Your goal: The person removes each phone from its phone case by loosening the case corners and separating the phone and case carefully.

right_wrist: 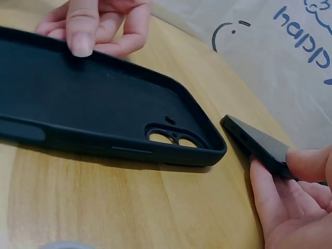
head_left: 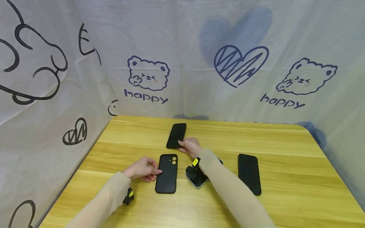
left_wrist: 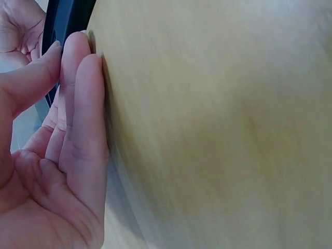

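Note:
A black phone case (head_left: 166,177) lies with its hollow inside facing up, and the two camera holes at its far right corner show the wood below in the right wrist view. My left hand (head_left: 144,170) pinches the case's left side wall, the thumb (right_wrist: 82,41) over the rim and the fingers outside. Beyond the case, my right hand (head_left: 191,146) grips a black phone (head_left: 176,134) by its near right corner. In the right wrist view that phone (right_wrist: 259,150) is tilted, with its near end lifted in my thumb and fingers.
Under my right forearm a dark device with a silver edge (head_left: 198,183) lies on the wooden table (head_left: 137,133), partly hidden by the sleeve and wrist camera. Farther right lies another black phone (head_left: 248,172). White cloth (head_left: 194,91) with drawings hangs behind the table.

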Demonstrator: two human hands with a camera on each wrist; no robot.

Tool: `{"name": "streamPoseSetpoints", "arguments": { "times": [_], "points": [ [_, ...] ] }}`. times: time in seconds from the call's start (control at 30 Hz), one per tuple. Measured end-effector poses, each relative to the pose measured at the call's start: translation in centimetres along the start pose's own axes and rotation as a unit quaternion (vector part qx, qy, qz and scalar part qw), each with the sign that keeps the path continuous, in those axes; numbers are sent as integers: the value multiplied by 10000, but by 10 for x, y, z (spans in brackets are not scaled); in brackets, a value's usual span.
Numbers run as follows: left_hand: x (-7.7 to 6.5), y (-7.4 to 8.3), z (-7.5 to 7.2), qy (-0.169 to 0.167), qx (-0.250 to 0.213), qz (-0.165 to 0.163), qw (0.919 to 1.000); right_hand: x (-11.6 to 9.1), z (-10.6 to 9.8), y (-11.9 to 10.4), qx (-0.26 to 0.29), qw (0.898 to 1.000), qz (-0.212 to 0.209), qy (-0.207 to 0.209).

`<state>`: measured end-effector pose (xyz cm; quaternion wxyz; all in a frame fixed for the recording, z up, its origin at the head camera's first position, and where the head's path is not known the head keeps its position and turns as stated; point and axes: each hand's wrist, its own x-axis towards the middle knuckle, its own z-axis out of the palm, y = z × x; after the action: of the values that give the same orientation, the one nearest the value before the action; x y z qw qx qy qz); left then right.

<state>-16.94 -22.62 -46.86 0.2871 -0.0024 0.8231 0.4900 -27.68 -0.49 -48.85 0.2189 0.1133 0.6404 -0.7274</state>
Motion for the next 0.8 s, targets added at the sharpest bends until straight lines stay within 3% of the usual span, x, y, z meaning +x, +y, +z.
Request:
{"name": "streamPoseSetpoints", "arguments": {
  "times": [0.47, 0.8],
  "points": [
    [-2, 1, 2, 45, 6, -17, 10000, -6, 5, 0, -625, 9972, -192, 362],
    [0, 0, 0, 81, 64, -92, 9999, -2, 7, -1, -579, 9967, -240, 512]
  ]
}}
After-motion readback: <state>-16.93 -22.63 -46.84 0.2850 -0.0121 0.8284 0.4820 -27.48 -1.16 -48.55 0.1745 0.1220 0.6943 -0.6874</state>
